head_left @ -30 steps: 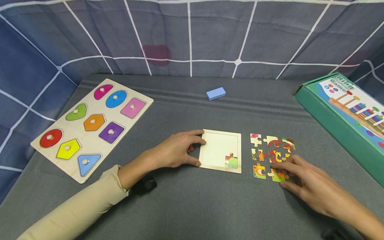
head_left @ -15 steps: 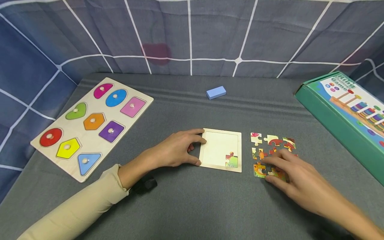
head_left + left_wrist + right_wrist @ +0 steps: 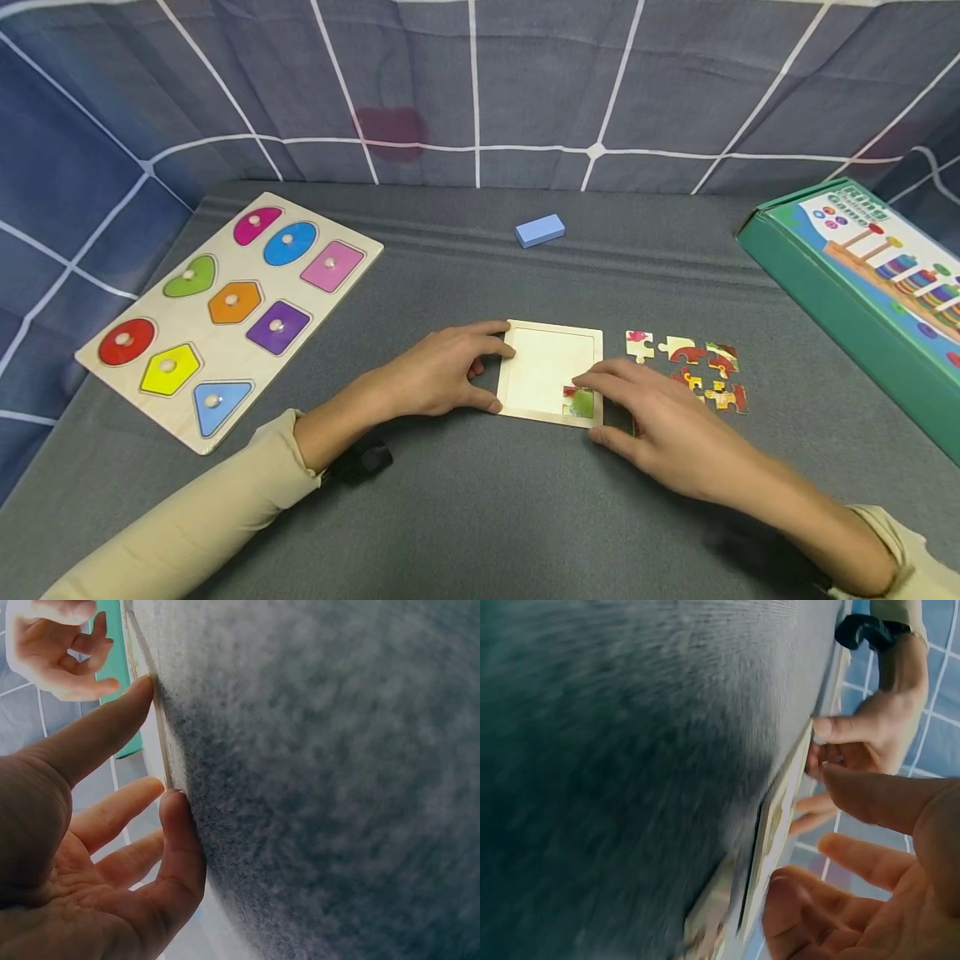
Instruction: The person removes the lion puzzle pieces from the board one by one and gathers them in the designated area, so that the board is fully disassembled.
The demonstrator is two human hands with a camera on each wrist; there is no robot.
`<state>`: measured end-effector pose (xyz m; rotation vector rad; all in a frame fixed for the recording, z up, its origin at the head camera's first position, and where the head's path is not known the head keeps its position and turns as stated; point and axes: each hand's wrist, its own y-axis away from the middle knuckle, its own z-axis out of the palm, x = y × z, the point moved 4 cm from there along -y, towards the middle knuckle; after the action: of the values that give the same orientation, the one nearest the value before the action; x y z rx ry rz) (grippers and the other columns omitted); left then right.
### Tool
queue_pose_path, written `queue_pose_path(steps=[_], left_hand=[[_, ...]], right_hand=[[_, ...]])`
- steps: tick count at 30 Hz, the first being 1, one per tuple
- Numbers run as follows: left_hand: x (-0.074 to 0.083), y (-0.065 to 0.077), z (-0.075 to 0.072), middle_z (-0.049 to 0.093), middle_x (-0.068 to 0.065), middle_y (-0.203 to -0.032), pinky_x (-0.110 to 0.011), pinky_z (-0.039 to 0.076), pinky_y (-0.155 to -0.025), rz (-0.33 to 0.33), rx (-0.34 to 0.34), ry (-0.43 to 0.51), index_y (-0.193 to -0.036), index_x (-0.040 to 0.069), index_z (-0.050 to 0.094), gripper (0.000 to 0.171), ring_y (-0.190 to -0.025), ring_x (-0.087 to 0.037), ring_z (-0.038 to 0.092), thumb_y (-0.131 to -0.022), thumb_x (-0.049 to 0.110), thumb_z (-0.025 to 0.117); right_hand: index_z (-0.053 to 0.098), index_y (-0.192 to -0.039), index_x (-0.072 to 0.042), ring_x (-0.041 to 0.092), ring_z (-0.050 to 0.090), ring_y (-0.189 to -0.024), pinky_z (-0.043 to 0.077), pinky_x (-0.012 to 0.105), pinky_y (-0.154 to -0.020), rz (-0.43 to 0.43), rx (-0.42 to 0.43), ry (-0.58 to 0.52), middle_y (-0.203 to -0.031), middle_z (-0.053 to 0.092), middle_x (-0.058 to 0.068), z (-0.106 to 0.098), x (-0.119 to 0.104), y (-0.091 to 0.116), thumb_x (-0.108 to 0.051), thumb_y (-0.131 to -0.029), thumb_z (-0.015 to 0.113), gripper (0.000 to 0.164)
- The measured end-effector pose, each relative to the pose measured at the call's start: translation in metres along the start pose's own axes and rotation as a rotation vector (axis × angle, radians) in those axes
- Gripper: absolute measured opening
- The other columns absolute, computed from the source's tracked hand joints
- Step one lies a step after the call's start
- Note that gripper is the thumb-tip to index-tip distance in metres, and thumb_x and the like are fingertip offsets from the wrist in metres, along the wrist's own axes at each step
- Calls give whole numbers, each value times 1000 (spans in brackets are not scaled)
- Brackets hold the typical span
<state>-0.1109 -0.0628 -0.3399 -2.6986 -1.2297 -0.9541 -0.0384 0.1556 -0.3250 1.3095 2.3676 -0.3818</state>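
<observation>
In the head view a square wooden puzzle tray lies on the cloth. One green and red jigsaw piece sits in its lower right corner. My left hand holds the tray's left side, thumb at the near corner and fingers at the far corner. Over the tray's right edge is my right hand, its index fingertip by the top of that piece. The right wrist view shows nothing between the fingers. Loose jigsaw pieces lie right of the tray; some are hidden beneath the right hand.
A wooden shape board with knobbed coloured shapes lies at the left. Behind the tray sits a small blue block. A green game box stands at the right, and a checked cloth hangs at the back.
My right hand has moved left from above the loose pieces to the tray's right edge, uncovering pieces on the far right. The left hand has stayed on the tray.
</observation>
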Motion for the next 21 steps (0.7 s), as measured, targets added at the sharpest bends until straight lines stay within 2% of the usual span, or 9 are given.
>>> queue_pose_path(steps=[5, 10, 17, 21], left_hand=[[0, 0, 0, 39, -10, -154, -34, 45, -86, 3, -3, 0, -132, 8, 62, 61, -91, -12, 56, -79, 27, 85], [1, 0, -1, 38, -10, -154, -34, 45, -86, 1, -6, -1, -133, 8, 61, 62, -92, -13, 56, -79, 27, 85], [1, 0, -1, 38, -11, -154, -35, 45, -89, 3, -9, 0, -133, 7, 61, 62, -94, -14, 56, -79, 26, 85], [1, 0, 0, 38, -10, -154, -34, 45, -87, -1, -9, 2, -133, 8, 62, 61, -93, -13, 55, -79, 26, 85]], right_hand=[[63, -128, -17, 15, 58, -101, 49, 43, -80, 9, -54, 35, -121, 58, -4, 9, -5, -7, -22, -81, 83, 51], [64, -125, -17, 14, 56, -94, 47, 41, -76, 23, -66, -1, -119, 58, -3, 7, -6, -9, -21, -82, 82, 47], [67, -120, -16, 11, 49, -80, 41, 30, -66, 46, -74, -39, -113, 55, -3, 8, -3, -13, -17, -83, 81, 40], [68, -118, -12, 10, 48, -78, 41, 28, -65, 46, -70, -50, -110, 52, -4, 10, -1, -15, -15, -82, 82, 39]])
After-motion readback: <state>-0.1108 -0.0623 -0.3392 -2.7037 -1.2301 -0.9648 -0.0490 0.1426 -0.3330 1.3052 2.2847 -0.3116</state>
